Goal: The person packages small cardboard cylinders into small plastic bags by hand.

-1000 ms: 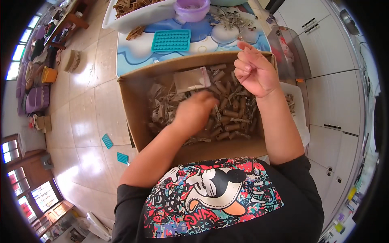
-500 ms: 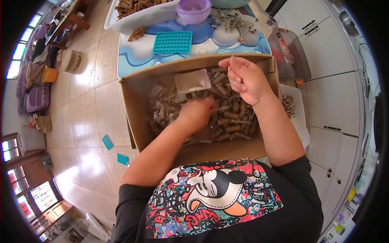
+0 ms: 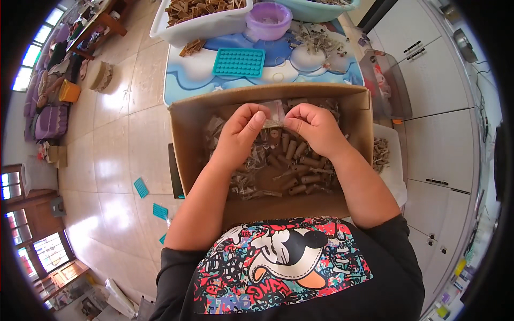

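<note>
My left hand (image 3: 242, 134) and my right hand (image 3: 316, 131) face each other above a brown cardboard box (image 3: 184, 152). Between them is a small clear plastic bag (image 3: 276, 111), its edges pinched by the thumb and fingers of each hand. What the bag holds is too small to tell. Below my hands the box contains many short brown cylinders (image 3: 309, 161), several with holes, mixed with crumpled clear packets (image 3: 254, 168). My fingers hide part of the bag and of the pile beneath it.
Beyond the box, a cloud-patterned table (image 3: 187, 72) bears a teal moulded tray (image 3: 239, 62), a purple bowl (image 3: 267, 24), a white bin (image 3: 201, 31) of brown pieces and a heap of small clear packets (image 3: 321, 45). Another white tub (image 3: 396, 166) stands right of the box.
My left hand has risen from the box contents, and my right hand has come down and left to meet it. Both hands now pinch the plastic bag. The view has shifted slightly.
</note>
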`<state>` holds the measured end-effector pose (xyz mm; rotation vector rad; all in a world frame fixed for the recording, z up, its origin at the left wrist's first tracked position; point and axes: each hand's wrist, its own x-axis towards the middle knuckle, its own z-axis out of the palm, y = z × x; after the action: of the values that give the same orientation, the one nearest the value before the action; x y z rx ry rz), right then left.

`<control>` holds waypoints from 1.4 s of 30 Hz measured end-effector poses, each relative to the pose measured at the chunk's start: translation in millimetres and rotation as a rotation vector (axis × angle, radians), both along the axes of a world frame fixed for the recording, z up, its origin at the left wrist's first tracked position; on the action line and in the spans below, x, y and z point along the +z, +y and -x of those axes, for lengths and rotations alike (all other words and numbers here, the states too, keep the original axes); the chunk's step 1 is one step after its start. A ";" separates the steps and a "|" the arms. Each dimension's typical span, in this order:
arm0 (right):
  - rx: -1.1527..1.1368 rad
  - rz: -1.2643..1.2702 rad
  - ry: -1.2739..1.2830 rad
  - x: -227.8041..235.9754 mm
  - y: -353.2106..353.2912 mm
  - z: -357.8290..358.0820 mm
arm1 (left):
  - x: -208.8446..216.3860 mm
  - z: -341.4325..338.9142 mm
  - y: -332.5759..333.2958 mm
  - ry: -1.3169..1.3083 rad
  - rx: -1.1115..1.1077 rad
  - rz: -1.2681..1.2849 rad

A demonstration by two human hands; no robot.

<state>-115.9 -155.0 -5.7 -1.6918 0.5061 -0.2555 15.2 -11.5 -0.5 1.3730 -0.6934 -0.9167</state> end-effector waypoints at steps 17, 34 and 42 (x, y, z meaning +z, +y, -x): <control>-0.071 -0.789 -0.310 7.6 -11.6 4.2 | -2.1 0.5 10.0 0.629 -0.144 -0.088; 0.065 -0.140 -0.001 4.6 8.1 0.0 | 1.3 1.2 2.9 0.563 -0.124 -0.164; 0.039 -0.157 -0.078 5.9 9.5 -1.9 | -0.5 -1.5 0.5 0.482 0.022 -0.151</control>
<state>-114.0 -145.5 0.2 -1.5313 0.4242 -0.2461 16.7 -11.0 -1.0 1.2195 -0.2440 -1.2451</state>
